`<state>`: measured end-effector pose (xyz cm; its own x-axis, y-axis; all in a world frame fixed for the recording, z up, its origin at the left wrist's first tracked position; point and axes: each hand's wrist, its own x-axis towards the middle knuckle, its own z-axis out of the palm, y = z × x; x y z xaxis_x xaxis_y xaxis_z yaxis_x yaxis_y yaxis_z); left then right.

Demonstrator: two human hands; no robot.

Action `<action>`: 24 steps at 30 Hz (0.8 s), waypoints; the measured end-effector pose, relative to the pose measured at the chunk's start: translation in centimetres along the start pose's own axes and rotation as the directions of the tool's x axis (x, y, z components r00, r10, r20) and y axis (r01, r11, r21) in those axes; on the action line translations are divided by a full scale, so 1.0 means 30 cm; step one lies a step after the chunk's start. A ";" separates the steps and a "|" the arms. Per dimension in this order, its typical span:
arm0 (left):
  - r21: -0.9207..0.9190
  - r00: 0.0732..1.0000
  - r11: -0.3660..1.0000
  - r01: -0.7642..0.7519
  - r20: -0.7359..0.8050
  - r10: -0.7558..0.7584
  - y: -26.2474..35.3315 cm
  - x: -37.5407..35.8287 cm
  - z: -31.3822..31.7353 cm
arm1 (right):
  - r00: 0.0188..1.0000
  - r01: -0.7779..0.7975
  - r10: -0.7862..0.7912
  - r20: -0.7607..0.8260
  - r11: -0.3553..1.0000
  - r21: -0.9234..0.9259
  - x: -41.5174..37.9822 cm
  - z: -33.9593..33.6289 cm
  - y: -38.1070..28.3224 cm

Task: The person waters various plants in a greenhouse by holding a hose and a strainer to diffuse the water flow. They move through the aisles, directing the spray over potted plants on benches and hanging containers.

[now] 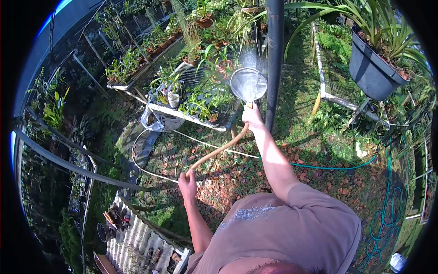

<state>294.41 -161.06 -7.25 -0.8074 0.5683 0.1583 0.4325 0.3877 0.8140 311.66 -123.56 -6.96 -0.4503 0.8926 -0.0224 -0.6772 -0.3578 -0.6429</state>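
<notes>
My right hand (252, 115) is stretched forward and closed round the end of a tan hose (214, 153), just below a round, pale sieve-like disc (248, 85). White water spray shows in and above the disc, toward the potted plants. Lower and to the left, my left hand (186, 184) grips the same hose farther along its length. Between the hands the hose hangs in a slanting curve. Just left of the disc, a white-framed bench (187, 118) holds several potted plants (200, 107).
A dark post (273, 59) stands right beside the disc. A large grey planter (375, 68) hangs at upper right. Teal hose (337, 167) and a pale hose (200, 139) cross the leaf-strewn ground. A corrugated sheet (137, 244) lies at lower left.
</notes>
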 end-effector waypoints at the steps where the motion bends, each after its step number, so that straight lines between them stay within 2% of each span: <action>1: 0.008 1.000 1.000 -0.017 -0.006 0.017 0.015 -0.011 0.022 | 0.997 0.010 -0.018 -0.081 0.996 -0.092 -0.010 0.039 -0.056; 2: 0.018 0.999 0.999 -0.031 -0.016 0.032 0.029 -0.019 0.038 | 0.987 0.011 -0.040 -0.155 0.983 -0.182 -0.016 0.090 -0.106; 3: -0.009 1.000 1.000 -0.011 -0.013 0.011 0.088 -0.040 0.043 | 0.996 0.013 -0.028 -0.088 0.987 -0.161 0.023 0.073 -0.129; 4: -0.007 1.000 1.000 -0.017 -0.016 0.017 0.094 -0.045 0.056 | 0.982 0.011 -0.065 -0.180 0.958 -0.286 0.036 0.100 -0.148; 6: -0.002 1.000 1.000 -0.026 -0.018 0.026 0.094 -0.060 0.083 | 0.999 -0.008 -0.002 -0.051 0.982 -0.189 0.105 0.068 -0.180; 7: -0.002 1.000 1.000 0.001 -0.018 -0.001 0.159 -0.081 0.071 | 0.999 -0.051 0.051 -0.003 0.993 -0.105 0.107 0.081 -0.206; 10: 0.025 0.998 1.000 0.009 -0.056 -0.007 0.215 -0.099 0.078 | 0.994 0.024 -0.049 -0.102 0.971 -0.239 0.113 0.157 -0.239; 11: -0.002 0.998 1.000 0.003 -0.066 -0.003 0.199 -0.093 0.091 | 0.994 0.040 -0.063 -0.094 0.972 -0.230 0.110 0.177 -0.252; 14: -0.019 0.994 1.000 -0.007 -0.110 0.005 0.239 -0.103 0.094 | 0.995 -0.073 0.073 0.061 0.997 -0.003 0.185 0.126 -0.265; 15: -0.014 0.994 1.000 -0.009 -0.111 0.007 0.246 -0.103 0.091 | 1.000 0.011 -0.013 -0.009 0.988 -0.155 0.178 0.149 -0.265; 19: 0.009 0.995 1.000 0.023 -0.098 -0.022 0.240 -0.109 0.086 | 0.996 0.069 -0.081 -0.038 0.967 -0.245 0.147 0.202 -0.274; 22: -0.010 0.994 0.999 0.052 -0.093 -0.053 0.202 -0.092 0.085 | 0.998 0.045 -0.036 0.047 0.976 -0.212 0.135 0.210 -0.265; 23: -0.011 0.994 0.999 0.049 -0.097 -0.049 0.190 -0.086 0.082 | 0.998 0.066 -0.068 0.004 0.945 -0.319 0.140 0.219 -0.255; 24: -0.007 0.994 0.998 0.055 -0.091 -0.055 0.192 -0.084 0.073 | 0.999 0.043 -0.048 -0.013 0.963 -0.268 0.148 0.211 -0.247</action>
<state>299.81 -158.67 -4.19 -0.8633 0.4775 0.1635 0.3849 0.4134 0.8252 311.00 -118.68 2.54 -0.4097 0.9122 -0.0013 -0.5154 -0.2327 -0.8247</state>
